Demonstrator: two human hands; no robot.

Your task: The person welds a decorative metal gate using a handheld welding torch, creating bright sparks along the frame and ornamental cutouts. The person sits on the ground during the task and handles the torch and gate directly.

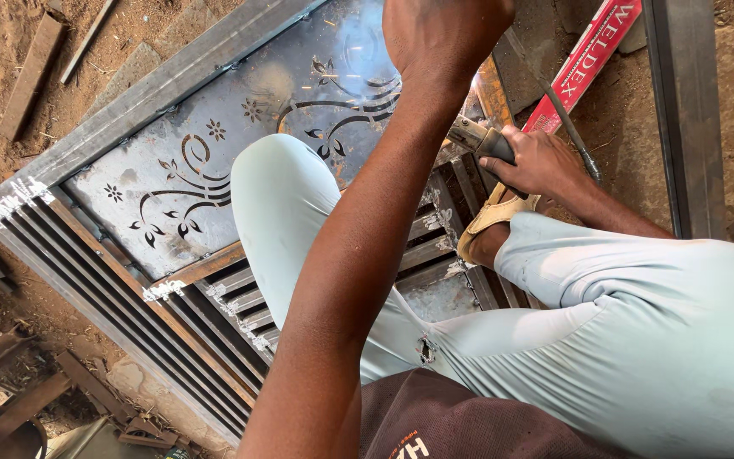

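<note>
Fingers (pixel 527 158) of the right hand (pixel 537 163) wrap the welding holder (pixel 479 138) over the patterned steel gate (pixel 214 161) on the ground, best held steady, while the raised left hand (pixel 443 34) hides its fingers.

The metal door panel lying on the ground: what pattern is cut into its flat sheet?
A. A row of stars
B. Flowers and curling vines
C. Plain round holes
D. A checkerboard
B: the flat sheet of the metal door panel shows small flowers, leaves and curling stems, with slatted bars beside it.
</note>
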